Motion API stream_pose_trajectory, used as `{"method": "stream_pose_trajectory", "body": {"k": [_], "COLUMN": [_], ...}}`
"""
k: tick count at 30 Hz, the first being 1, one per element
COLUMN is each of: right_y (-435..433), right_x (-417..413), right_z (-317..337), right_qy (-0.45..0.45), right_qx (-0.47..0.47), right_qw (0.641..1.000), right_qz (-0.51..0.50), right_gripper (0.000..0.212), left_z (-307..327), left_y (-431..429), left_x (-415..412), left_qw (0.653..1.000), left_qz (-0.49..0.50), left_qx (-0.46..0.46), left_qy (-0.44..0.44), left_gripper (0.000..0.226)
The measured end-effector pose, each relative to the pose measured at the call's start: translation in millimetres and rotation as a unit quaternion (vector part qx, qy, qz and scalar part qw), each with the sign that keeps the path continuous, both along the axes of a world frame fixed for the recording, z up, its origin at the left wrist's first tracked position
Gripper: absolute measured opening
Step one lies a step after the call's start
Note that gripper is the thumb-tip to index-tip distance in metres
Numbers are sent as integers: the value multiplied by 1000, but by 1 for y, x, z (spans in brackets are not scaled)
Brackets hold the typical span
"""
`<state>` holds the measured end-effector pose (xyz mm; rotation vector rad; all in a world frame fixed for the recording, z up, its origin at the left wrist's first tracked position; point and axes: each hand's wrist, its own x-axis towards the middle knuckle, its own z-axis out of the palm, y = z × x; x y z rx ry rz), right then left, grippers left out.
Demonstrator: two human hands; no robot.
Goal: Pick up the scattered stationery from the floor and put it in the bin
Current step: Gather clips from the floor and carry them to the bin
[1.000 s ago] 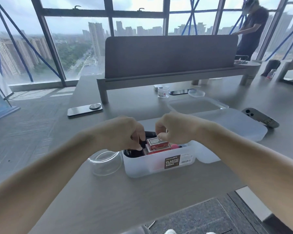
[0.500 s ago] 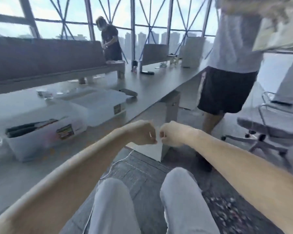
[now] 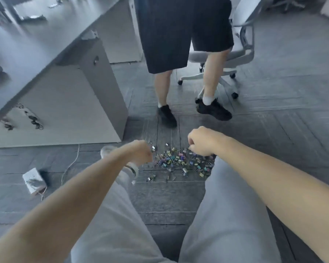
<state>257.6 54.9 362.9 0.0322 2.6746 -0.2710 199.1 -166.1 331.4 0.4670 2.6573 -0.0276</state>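
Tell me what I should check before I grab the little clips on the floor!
1. Clips in sight, piled on the floor ahead of the knees: ok.
2. Left hand empty: cannot tell, fingers curled, something shiny at them.
3. Right hand empty: cannot tell, curled above the pile.
4. Bin in sight: not ok, none visible.
5. Other person's shoes off the pile: ok, apart from it.

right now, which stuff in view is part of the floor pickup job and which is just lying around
Part of the job:
- scattered coloured clips on the floor
- left hand and right hand, both curled just above the clips
- the bin is out of view

Just lying about:
- white box on the floor
- desk
- office chair
- standing person
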Motion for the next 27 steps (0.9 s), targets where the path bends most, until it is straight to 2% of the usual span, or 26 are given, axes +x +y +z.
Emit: {"method": "stream_pose_trajectory", "body": {"k": [3,6,11,17,20,23,27], "right_y": [30,50,69,69,64,70,99], "right_x": [-17,-39,-84,-138,-151,-162,-185], "right_z": [-41,-75,-118,-180,-240,-308,-386], "right_qy": [-29,-73,-107,-160,-185,-214,-211], "right_qx": [-4,-20,-25,-53,-73,-54,-25], "right_qw": [998,994,988,976,971,965,960], "right_qz": [-51,-85,-112,-137,-136,-144,-183], "right_gripper": [16,18,20,28,25,19,15], "left_z": [-30,-62,-126,-192,-243,-307,-386], "left_y": [36,59,55,69,93,121,158], "left_x": [-39,-73,-110,-152,-170,-191,-212], "left_qw": [997,986,977,973,971,969,970], "left_qz": [-38,-72,-65,-17,-15,-4,11], "left_qx": [-16,-17,2,69,85,99,114], "left_qy": [-68,-149,-201,-222,-224,-226,-215], "left_gripper": [25,30,19,23,28,40,42]}}
